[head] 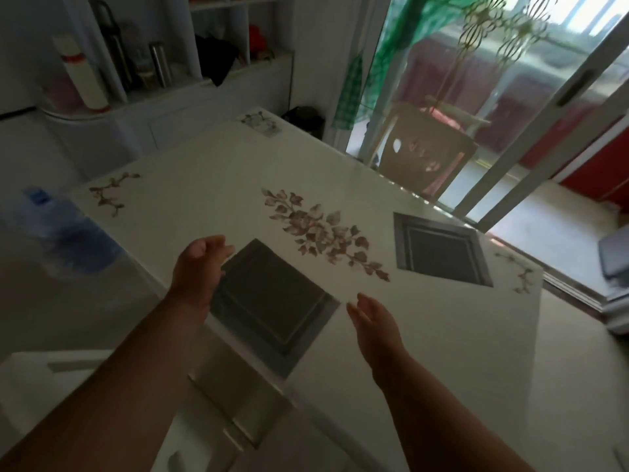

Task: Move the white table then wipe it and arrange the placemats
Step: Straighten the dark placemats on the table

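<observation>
The white table (211,178) with a flower print fills the middle of the view. One dark grey placemat (272,298) lies near its front edge, a second dark placemat (442,250) lies toward the right side. My left hand (199,264) hovers at the left corner of the near placemat, fingers apart, holding nothing. My right hand (376,321) hangs just right of that placemat, palm turned inward, also empty.
A blue water bottle (68,233) stands left of the table. White shelves (163,63) with flasks are at the back. A wooden chair (425,155) stands beyond the table by the sliding glass door (510,97). A pale chair (218,396) is below my arms.
</observation>
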